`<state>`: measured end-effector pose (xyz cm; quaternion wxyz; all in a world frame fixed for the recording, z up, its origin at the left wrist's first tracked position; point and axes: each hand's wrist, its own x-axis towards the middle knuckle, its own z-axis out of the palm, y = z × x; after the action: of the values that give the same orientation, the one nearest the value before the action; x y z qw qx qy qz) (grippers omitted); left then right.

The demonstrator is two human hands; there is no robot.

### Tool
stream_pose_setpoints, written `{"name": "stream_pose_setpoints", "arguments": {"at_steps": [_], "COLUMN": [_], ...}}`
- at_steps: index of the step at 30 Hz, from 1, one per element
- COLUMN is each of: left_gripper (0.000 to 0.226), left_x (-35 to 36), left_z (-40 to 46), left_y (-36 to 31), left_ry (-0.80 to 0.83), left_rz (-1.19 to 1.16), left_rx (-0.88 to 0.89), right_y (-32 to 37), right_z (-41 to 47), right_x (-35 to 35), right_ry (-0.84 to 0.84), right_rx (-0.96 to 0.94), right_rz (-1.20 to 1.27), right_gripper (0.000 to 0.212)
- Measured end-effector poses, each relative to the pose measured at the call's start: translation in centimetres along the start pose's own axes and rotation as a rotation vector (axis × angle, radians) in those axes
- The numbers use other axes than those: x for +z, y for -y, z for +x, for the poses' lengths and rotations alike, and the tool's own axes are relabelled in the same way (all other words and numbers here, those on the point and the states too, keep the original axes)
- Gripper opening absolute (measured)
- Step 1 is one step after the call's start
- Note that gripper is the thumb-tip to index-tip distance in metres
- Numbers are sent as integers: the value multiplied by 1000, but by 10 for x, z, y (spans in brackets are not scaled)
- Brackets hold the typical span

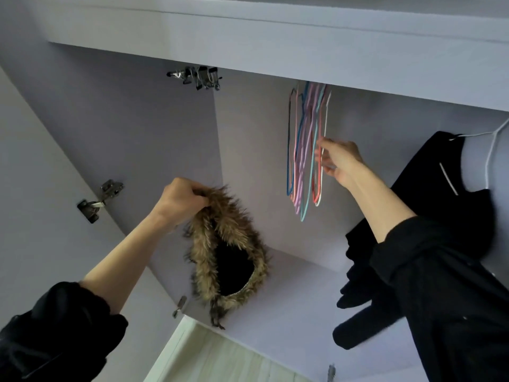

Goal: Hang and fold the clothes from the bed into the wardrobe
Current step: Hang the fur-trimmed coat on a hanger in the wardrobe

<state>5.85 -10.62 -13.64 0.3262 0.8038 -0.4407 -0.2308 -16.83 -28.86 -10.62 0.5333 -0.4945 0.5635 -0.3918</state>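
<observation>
My left hand (181,201) grips the top of a brown fur collar (228,257), which hangs in a loop in front of the open wardrobe (248,161). Several empty coloured hangers (305,150) hang in a bunch from the rail at the top middle. My right hand (340,161) reaches into that bunch from the right, its fingers pinching the red and white hangers at the near side. A black garment (440,205) hangs on a white hanger (490,150) at the right, partly behind my right arm.
The wardrobe's left door (41,188) stands open, with metal hinges (100,201) on it. Metal clips (203,77) hang under the top shelf. The wardrobe's bottom board (289,334) lies below, and pale floor (220,362) shows beneath it.
</observation>
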Motion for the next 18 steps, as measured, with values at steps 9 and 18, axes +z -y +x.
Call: {"name": "stream_pose_setpoints", "arguments": {"at_steps": [9, 18], "left_gripper": [11, 14], "left_x": [-4, -5], "left_z": [12, 5], "left_y": [4, 5], "left_ry": [-1, -8], "left_rz": [27, -78], "left_rx": [-19, -32], "right_y": [0, -17], "right_z": [16, -1], "right_x": [-5, -35], "right_ry": [-196, -256], "right_rx": [-112, -190], "right_rz": [63, 116], "right_gripper": [19, 35]}}
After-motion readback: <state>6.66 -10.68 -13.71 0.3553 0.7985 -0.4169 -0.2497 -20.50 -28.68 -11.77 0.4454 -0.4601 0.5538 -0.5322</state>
